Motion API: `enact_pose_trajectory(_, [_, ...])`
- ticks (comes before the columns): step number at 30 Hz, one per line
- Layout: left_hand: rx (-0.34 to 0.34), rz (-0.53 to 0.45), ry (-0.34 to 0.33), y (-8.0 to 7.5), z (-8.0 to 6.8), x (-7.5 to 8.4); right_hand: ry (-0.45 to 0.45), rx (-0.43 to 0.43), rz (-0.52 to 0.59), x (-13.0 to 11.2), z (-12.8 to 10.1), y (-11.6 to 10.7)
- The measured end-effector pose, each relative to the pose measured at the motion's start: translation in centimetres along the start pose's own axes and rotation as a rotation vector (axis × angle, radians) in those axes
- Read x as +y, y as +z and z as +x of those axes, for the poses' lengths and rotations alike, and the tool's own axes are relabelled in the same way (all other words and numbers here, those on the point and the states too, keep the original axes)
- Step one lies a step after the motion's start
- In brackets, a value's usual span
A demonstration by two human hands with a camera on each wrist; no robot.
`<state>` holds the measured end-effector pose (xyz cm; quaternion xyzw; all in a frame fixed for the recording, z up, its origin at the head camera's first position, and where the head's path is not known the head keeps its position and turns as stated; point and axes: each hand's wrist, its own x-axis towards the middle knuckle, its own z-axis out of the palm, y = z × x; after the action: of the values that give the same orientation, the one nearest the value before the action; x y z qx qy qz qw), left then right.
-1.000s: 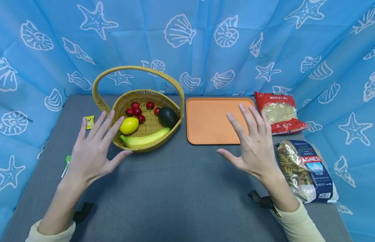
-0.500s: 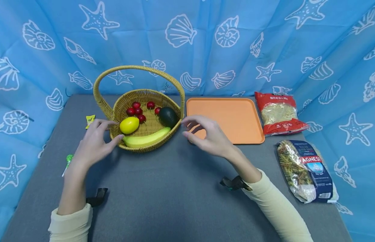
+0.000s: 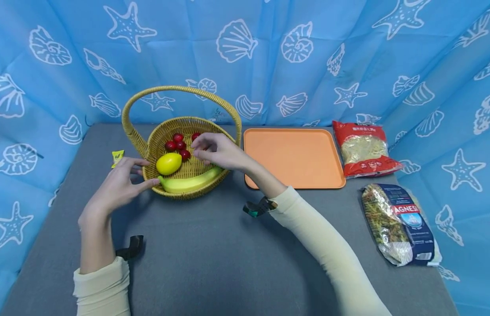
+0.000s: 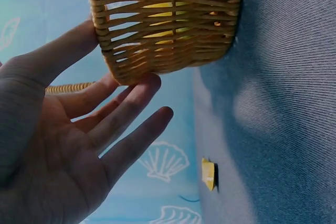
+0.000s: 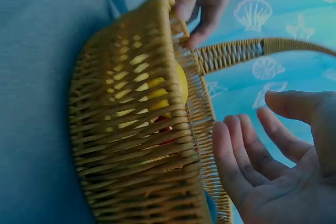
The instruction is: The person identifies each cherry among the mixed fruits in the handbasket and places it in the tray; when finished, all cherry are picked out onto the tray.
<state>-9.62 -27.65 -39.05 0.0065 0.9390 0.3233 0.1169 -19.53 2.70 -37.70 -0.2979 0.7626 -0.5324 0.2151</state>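
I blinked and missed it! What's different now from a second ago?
The right hand moved left from over the orange tray to over the basket, holding nothing. The left hand came closer and took hold of the basket's rim. The visible fruit, tray, red bag and blue bag stayed put.

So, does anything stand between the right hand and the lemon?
Yes: in the head view, a small red fruit lies between the right hand and lemon, inside the wicker basket. The hand hovers above the rim, so could likely clear it.
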Motion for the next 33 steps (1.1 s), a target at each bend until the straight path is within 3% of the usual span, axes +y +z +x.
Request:
enact_pose_trajectory(9, [-0.015,-0.027,-0.021,0.2,0.0,0.1,0.198,0.016,0.103,1.1,5.5,0.6])
enact_pose_trajectory(15, [-0.014,-0.038,-0.025,0.2,-0.1,0.0,0.198,-0.001,0.030,1.1,7.5,1.9])
enact_pose_trajectory(24, [-0.008,-0.034,-0.012,0.1,-0.1,-0.4,0.257,0.048,-0.021,1.4,9.1,3.1])
enact_pose_trajectory(33, [-0.016,-0.042,-0.023,0.2,0.0,-0.3,0.349,0.031,-0.086,2.0,9.9,4.2])
